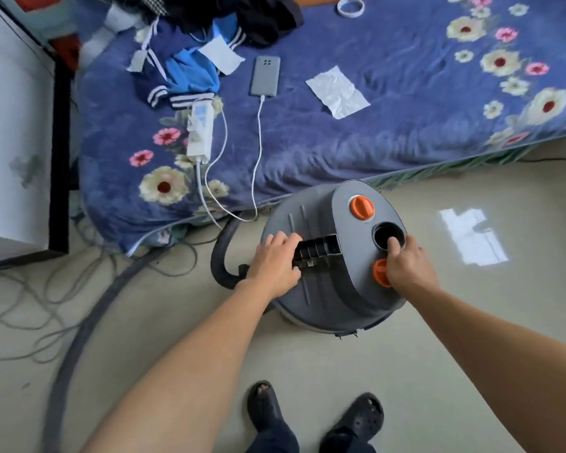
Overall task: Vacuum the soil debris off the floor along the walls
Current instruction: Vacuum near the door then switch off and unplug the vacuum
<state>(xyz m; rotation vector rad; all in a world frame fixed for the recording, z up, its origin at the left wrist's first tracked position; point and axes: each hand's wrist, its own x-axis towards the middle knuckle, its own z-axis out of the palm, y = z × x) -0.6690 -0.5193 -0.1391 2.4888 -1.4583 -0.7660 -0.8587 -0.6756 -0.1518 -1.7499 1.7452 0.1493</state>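
A grey canister vacuum cleaner (327,289) stands on the pale floor beside the bed. Its lid has two orange knobs (361,207) and a round black port (388,236). My left hand (275,259) grips the black carry handle (321,250) on the lid's left side. My right hand (406,263) rests on the lid's right side, thumb hooked over the port's rim, fingers covering part of the lower orange knob (380,273). A dark hose (79,322) curves from the canister's left side across the floor toward the bottom left. No soil debris is discernible.
A bed with a blue floral cover (373,109) fills the far side, carrying a phone (264,76), a power strip (200,132), clothes and paper. A white cabinet (13,125) stands left. Tangled cables (30,295) lie on the floor. My sandalled feet (311,416) are below.
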